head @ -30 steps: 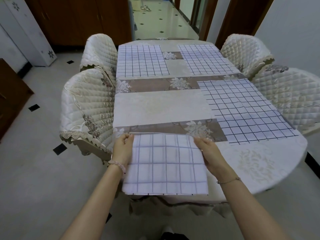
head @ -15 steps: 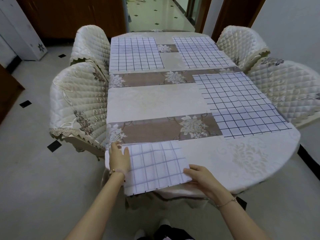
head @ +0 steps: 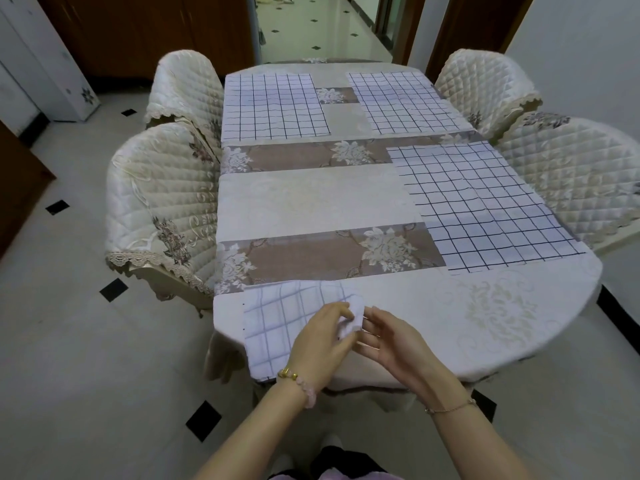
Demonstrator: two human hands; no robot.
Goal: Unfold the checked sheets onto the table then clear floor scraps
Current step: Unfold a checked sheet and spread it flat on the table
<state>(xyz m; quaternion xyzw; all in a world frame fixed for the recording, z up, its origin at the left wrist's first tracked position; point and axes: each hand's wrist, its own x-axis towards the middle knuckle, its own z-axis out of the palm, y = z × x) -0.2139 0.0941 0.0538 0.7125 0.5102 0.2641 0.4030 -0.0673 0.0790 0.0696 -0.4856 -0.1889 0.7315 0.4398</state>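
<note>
A folded checked sheet (head: 277, 320) lies at the near left edge of the table (head: 485, 306), its lower part hanging over the rim. My left hand (head: 323, 344) and my right hand (head: 388, 337) meet at the sheet's right corner, and both pinch a small raised fold of white cloth between the fingers. Three unfolded checked sheets lie flat on the table: one at the far left (head: 273, 105), one at the far right (head: 401, 100), one at the right side (head: 485, 202).
Quilted cream chairs stand at the left (head: 162, 202), far left (head: 187, 84), far right (head: 485, 84) and right (head: 575, 174) of the table. Pale tiled floor with small black squares (head: 69, 341) surrounds it. A dark wooden cabinet and a doorway lie beyond.
The sheet has slid to the table's near left. My left hand left the sheet's left edge and joined my right hand at its right corner, where both now lift a fold.
</note>
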